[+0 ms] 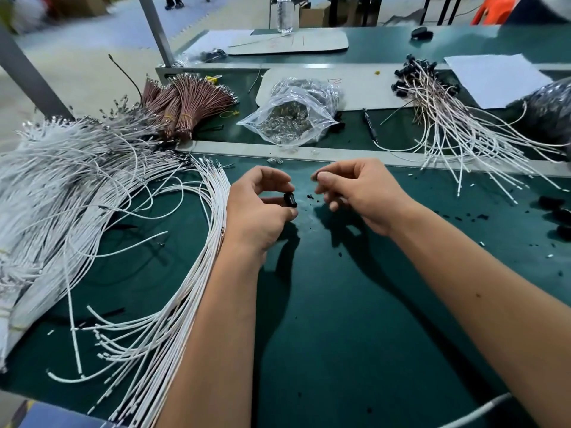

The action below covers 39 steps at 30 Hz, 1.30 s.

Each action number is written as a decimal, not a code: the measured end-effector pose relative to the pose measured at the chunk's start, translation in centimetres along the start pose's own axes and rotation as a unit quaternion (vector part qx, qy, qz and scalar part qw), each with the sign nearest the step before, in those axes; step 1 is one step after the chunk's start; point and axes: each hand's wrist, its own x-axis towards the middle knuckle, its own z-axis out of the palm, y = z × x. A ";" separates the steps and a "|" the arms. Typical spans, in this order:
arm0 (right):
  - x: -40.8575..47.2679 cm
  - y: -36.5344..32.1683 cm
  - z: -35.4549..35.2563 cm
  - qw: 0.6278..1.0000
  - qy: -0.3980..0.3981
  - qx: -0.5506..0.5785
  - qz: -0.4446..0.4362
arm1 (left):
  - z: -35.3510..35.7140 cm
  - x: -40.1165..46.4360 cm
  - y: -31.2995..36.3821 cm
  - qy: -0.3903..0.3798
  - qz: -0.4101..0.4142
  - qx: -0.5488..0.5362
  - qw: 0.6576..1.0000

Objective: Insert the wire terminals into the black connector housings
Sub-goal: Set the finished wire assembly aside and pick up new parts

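My left hand (261, 208) pinches a small black connector housing (290, 199) between thumb and fingers, just above the green mat (340, 319). My right hand (355, 193) is a short gap to the right, fingers curled, pinching a small dark piece (315, 176) at its fingertips; what that piece is I cannot tell. A thick fan of loose white wires (173, 273) with metal terminals lies left of my left forearm. Finished white wires with black housings (448, 128) are piled at the back right.
Bundles of brown wires (182, 103) lie at the back left. A clear bag of small metal parts (287, 118) sits behind my hands. Loose black housings (556, 211) rest at the right edge, a paper sheet (494, 78) and a water bottle (284, 13) beyond. Black crumbs dot the mat.
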 end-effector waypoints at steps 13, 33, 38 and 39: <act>-2.5 -2.4 8.8 0.854 -0.016 -0.516 -0.056 | -4.6 1.6 1.4 0.292 -0.037 -0.151 0.944; -0.5 -3.1 10.5 0.988 -0.099 0.052 0.103 | -3.6 1.4 4.1 0.250 0.005 -0.139 0.958; -0.4 -2.3 10.0 0.995 -0.075 -0.001 0.066 | -3.6 1.5 3.7 0.251 -0.006 -0.132 0.959; -0.4 -2.1 10.0 0.996 -0.068 -0.029 0.055 | -3.5 1.5 3.7 0.251 -0.007 -0.133 0.959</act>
